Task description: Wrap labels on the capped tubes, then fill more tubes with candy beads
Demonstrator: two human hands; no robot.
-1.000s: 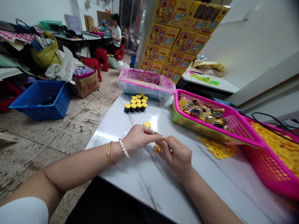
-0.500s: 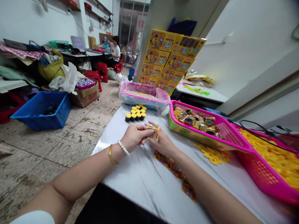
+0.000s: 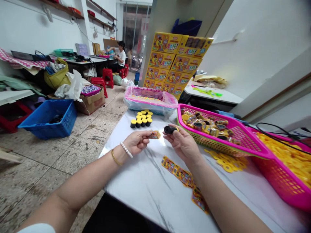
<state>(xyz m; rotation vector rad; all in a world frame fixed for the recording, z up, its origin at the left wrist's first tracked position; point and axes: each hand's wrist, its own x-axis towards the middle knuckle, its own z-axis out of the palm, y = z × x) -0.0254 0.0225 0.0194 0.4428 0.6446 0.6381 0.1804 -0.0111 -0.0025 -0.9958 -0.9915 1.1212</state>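
Observation:
Above the marbled white table [image 3: 136,191], my left hand [image 3: 138,142] pinches a small printed wrapper [image 3: 155,134], yellow and orange, by one end. A short gap to the right, my right hand [image 3: 183,142] grips a small black canister [image 3: 170,129] lying sideways in the fingers, its round end facing left. Several black canisters with yellow lids [image 3: 141,119] stand upright in rows beyond my hands. Below my right hand, flat printed wrappers [image 3: 178,173] lie in an overlapping line, partly covered by my forearm.
At right, a pink basket [image 3: 243,137] holds wrapped canisters, beside yellow rings [image 3: 225,161] and a pink basket of yellow pieces [image 3: 286,158]. A plastic-lined basket [image 3: 150,100] stands at the far edge before stacked yellow boxes [image 3: 167,64]. A person [image 3: 119,55] sits far back.
My hands have moved apart. The wrapper, flat and held between both hands before, now looks curled in my left hand, and a black canister shows in my right hand.

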